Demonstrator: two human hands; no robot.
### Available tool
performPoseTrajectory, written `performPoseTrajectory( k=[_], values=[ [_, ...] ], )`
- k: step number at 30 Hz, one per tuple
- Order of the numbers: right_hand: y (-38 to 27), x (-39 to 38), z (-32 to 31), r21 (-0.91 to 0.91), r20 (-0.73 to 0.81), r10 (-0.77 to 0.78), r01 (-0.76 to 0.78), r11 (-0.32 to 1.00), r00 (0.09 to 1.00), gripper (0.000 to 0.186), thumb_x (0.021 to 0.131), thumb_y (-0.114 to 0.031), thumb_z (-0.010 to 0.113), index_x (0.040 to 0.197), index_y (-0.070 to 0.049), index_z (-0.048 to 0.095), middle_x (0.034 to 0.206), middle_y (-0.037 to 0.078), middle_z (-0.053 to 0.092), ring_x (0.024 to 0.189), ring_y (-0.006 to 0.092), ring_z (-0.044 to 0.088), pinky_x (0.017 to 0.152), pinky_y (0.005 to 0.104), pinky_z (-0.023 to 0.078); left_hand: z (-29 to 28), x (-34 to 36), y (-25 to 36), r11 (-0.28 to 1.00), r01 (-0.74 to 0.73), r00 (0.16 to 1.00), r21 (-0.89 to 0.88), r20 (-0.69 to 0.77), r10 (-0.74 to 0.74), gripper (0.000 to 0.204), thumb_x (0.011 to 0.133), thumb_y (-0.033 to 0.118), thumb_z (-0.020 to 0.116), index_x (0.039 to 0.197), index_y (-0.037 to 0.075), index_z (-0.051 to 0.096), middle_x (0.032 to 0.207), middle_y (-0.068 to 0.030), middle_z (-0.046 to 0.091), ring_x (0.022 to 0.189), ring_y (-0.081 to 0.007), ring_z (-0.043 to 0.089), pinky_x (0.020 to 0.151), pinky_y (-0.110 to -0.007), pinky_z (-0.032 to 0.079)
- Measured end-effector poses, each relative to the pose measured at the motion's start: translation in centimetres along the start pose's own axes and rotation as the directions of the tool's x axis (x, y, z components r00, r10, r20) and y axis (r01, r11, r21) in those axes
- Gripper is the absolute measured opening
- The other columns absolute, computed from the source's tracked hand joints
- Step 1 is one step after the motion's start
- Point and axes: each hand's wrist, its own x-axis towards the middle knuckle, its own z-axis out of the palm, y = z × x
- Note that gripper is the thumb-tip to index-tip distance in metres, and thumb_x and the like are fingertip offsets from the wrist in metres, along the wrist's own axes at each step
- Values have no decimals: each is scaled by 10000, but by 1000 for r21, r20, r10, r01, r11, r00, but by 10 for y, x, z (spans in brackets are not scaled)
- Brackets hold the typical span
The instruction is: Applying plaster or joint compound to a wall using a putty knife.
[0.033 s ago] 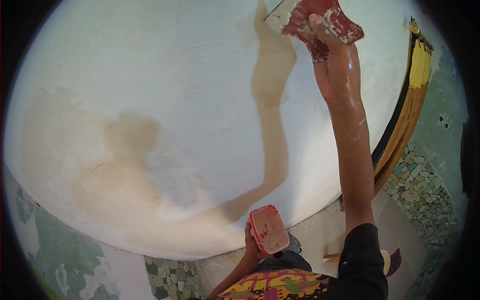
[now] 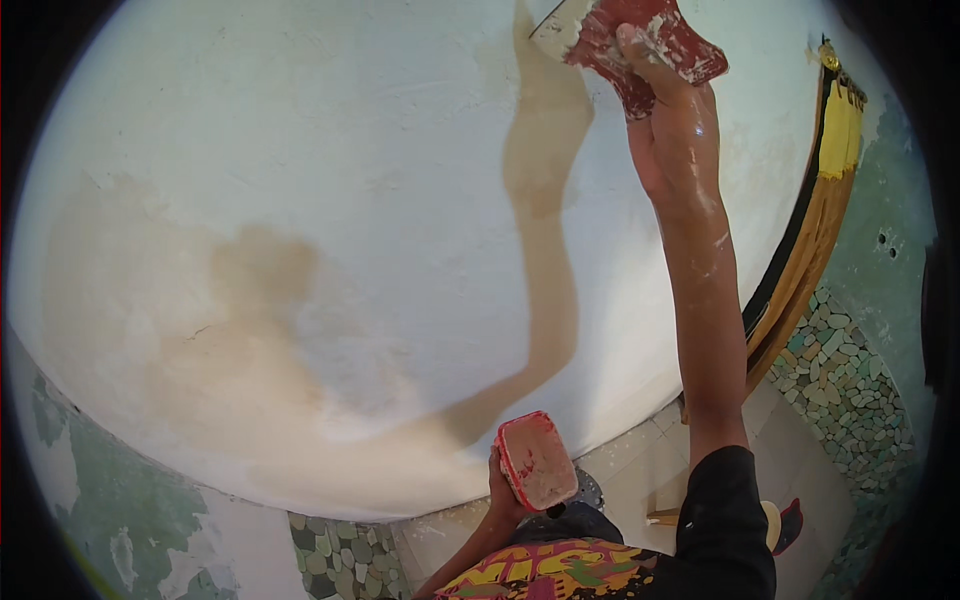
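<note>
High up at the wall, my right hand (image 2: 655, 72) grips a wide red putty knife (image 2: 692, 62) smeared with pale putty, its thumb lying over the red part. The knife's light blade (image 2: 562, 28) points left, and the picture's upper edge cuts the tool off. Whether the blade touches the white wall (image 2: 400, 150) cannot be made out. Down near my body, my left hand (image 2: 503, 494) holds a red-rimmed plastic tub (image 2: 507, 468) from its left side. Pinkish-beige putty (image 2: 542, 462) coats the inside of the tub. Most of the left fingers are hidden.
A wooden-edged piece with a yellow cloth (image 2: 839, 135) runs along the wall's right side. Below lie pale floor tiles (image 2: 640, 455) and pebble paving (image 2: 840, 370). Green, patchy wall surfaces (image 2: 130, 510) show at the lower left. My arm's shadow (image 2: 545, 250) falls across the white wall.
</note>
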Motion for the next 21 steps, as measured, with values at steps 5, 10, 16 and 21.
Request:
performPoseTrajectory(
  k=[5, 10, 16, 21],
  values=[
    [29, 6, 11, -458, 401, -612, 728, 510, 682, 346, 880, -54, 784, 1225, -61, 759, 1194, 97, 753, 1099, 248, 709, 934, 364, 580, 6, -2, -4, 969, -113, 968, 218, -196, 157, 817, 1008, 747, 362, 1576, 167, 455, 1520, -113, 562, 1358, -353, 566, 1131, -573, 459],
    [52, -4, 26, -596, 625, -574, 798, 87, 529, 493, 769, -33, 811, 1254, -101, 749, 1297, 93, 704, 1172, 321, 679, 948, 422, 584, 7, -1, -8, 959, -136, 964, 249, -188, 186, 818, 1005, 745, 371, 1575, 166, 454, 1519, -115, 562, 1356, -355, 566, 1131, -572, 459],
    [48, -43, 17, -654, 634, -453, 747, 118, 627, 573, 777, -30, 812, 1338, -81, 707, 1397, 126, 670, 1244, 342, 656, 1006, 420, 568, -2, 0, -3, 963, -105, 965, 247, -209, 159, 816, 1003, 741, 382, 1579, 167, 450, 1521, -123, 558, 1358, -358, 563, 1135, -575, 455],
    [48, -67, 2, -702, 678, -359, 710, -56, 642, 578, 786, -49, 813, 1351, -72, 691, 1425, 126, 659, 1262, 323, 654, 1002, 425, 568, 7, 1, -3, 962, -107, 977, 252, -152, 149, 808, 1006, 732, 389, 1581, 167, 446, 1526, -124, 554, 1366, -356, 559, 1140, -568, 454]
  ],
)
